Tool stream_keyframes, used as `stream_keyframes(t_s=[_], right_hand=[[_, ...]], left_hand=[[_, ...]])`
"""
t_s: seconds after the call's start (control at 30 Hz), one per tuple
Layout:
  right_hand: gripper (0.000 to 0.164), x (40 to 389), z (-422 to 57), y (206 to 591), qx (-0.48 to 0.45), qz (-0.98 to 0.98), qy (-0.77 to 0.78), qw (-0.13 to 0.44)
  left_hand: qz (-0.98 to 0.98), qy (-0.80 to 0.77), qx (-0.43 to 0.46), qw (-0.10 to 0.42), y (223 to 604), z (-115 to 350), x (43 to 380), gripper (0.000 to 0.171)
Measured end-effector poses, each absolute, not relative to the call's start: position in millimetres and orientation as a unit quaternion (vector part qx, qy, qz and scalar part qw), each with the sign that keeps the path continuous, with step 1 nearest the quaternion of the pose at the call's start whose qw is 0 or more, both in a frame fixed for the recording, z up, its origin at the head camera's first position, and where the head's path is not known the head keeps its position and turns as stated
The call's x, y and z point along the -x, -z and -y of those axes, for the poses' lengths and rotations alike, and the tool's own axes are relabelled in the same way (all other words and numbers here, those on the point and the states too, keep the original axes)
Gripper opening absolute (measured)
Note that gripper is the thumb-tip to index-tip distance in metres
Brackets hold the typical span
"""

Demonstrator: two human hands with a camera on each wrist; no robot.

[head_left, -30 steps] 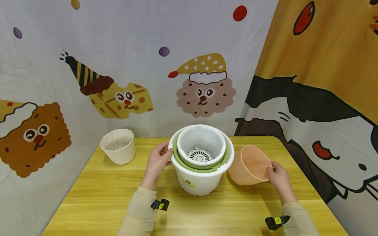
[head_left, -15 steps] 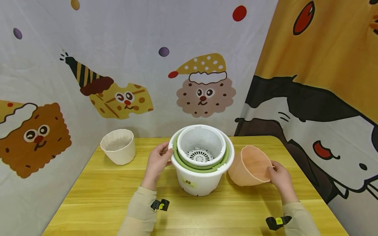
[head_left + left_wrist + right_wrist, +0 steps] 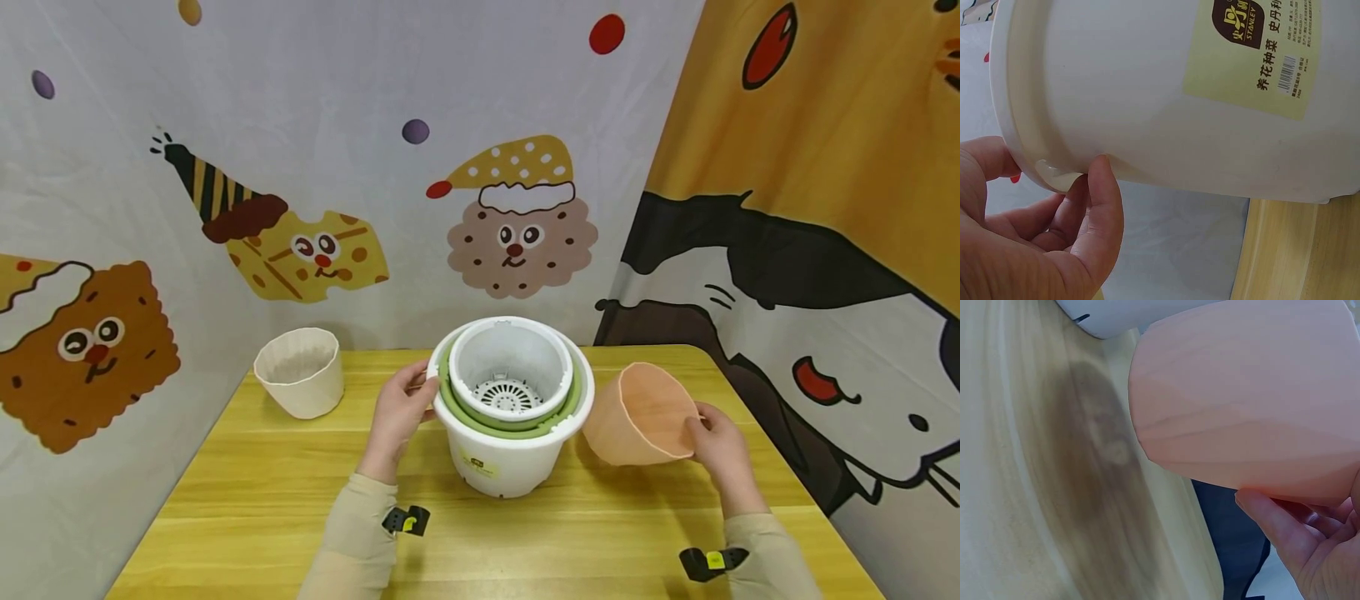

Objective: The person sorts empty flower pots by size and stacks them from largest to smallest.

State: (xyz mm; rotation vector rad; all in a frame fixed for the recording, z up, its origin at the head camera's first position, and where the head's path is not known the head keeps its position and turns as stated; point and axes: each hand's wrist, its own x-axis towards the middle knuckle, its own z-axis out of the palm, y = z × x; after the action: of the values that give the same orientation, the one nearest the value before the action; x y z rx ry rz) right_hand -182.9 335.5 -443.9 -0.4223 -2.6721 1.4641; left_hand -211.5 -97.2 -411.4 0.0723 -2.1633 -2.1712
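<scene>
A white flower pot point(image 3: 487, 479) stands on the table, with a green pot point(image 3: 517, 431) and a smaller white pot with a slotted bottom point(image 3: 480, 358) nested inside it. My left hand point(image 3: 397, 417) grips the outer white pot's rim on its left side, thumb above and fingers under the lip. To the right, my right hand point(image 3: 722, 450) pinches the rim of a peach-coloured pot point(image 3: 618, 429), tilted with its mouth toward that hand. In the right wrist view the peach pot's side point(image 3: 1241, 406) hangs above the table, its shadow beneath.
A cream faceted pot point(image 3: 311, 393) stands at the table's back left. The wooden table point(image 3: 525, 550) meets a cartoon-printed cloth point(image 3: 360, 158) at its back edge. A yellow label point(image 3: 1254, 56) is on the outer white pot.
My right hand has moved slightly up and to the right, bringing the peach pot with it and tilting it a little. The left hand and the nested pots stay in place.
</scene>
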Motion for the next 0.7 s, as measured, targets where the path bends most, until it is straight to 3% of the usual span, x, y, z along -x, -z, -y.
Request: stream_keyframes(t_s=[0.7], right_hand=[[0.049, 184.7, -334.8, 423.3, 0.142, 0.858, -0.490, 0.059]], left_hand=[[0.704, 0.709, -0.020, 0.038, 411.0, 97.8, 211.4, 0.043]])
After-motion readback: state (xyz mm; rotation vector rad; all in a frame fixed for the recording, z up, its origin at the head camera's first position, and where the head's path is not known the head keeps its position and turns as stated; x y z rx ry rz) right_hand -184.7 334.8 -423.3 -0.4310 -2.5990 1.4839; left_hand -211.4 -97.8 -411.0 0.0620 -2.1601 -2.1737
